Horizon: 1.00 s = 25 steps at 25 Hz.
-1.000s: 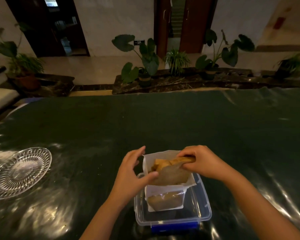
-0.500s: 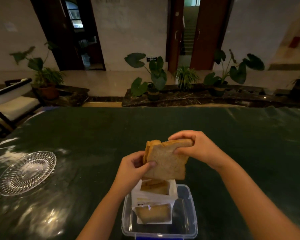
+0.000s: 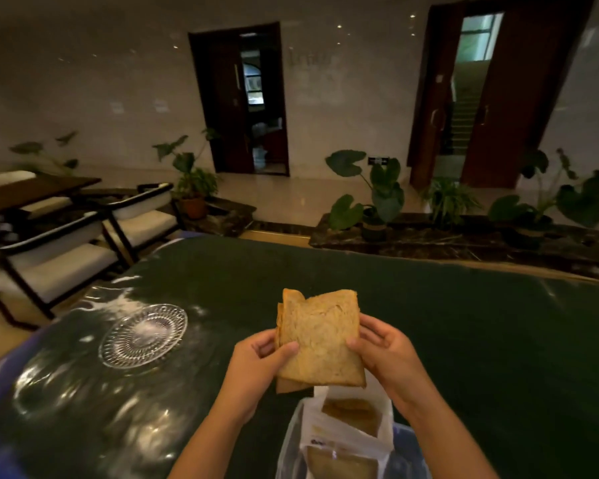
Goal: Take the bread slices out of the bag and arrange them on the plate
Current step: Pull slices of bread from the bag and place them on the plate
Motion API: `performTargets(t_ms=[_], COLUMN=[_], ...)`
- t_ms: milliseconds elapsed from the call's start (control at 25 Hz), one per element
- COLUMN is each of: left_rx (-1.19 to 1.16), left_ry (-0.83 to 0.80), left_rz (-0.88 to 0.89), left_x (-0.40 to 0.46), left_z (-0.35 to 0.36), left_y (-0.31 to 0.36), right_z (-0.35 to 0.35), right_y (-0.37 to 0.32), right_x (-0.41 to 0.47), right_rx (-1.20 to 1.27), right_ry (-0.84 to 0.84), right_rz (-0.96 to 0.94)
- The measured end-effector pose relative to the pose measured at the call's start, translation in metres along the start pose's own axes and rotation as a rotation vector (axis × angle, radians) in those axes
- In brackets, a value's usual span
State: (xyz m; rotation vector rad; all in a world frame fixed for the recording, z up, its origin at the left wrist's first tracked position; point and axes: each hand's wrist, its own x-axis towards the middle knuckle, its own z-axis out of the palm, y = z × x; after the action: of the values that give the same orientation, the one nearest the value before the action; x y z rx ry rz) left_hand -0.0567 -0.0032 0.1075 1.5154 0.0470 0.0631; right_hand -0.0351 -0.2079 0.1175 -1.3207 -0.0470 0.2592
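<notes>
A small stack of brown bread slices (image 3: 320, 340) is held upright above the table. My left hand (image 3: 256, 369) grips its left edge and my right hand (image 3: 384, 357) grips its right edge. Just below them the white bread bag (image 3: 351, 440) stands open, with more slices showing inside it. The bag sits in a clear plastic box (image 3: 410, 458) at the near edge. The clear cut-glass plate (image 3: 143, 335) lies bare on the table to the left of my hands.
The table (image 3: 464, 340) is covered with a dark green glossy cloth. Chairs (image 3: 59, 261) stand off its far left corner. Potted plants (image 3: 377, 198) line a low ledge beyond the far edge.
Both hands lifted the slices clear of the bag and shifted to gripping them by the sides. The view tilted up and left, so the plate now appears closer to my hands.
</notes>
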Motion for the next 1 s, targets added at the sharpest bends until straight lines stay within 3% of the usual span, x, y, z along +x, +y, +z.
performTargets(t_ms=[360, 720, 1000], left_rx=[0.050, 0.127, 0.258], left_ry=[0.119, 0.162, 0.142], left_rz=[-0.009, -0.097, -0.166], left_x=[-0.018, -0.008, 0.044], left_z=[-0.137, -0.358, -0.446], left_y=[0.007, -0.008, -0.023], right_z=[0.135, 0.343, 0.412], right_y=[0.033, 0.117, 0.162], right_x=[0.025, 0.076, 0.132], right_rx=[-0.177, -0.235, -0.187], right_ry=[-0.070, -0.024, 0.045], right_rz=[-0.052, -0.012, 0.100])
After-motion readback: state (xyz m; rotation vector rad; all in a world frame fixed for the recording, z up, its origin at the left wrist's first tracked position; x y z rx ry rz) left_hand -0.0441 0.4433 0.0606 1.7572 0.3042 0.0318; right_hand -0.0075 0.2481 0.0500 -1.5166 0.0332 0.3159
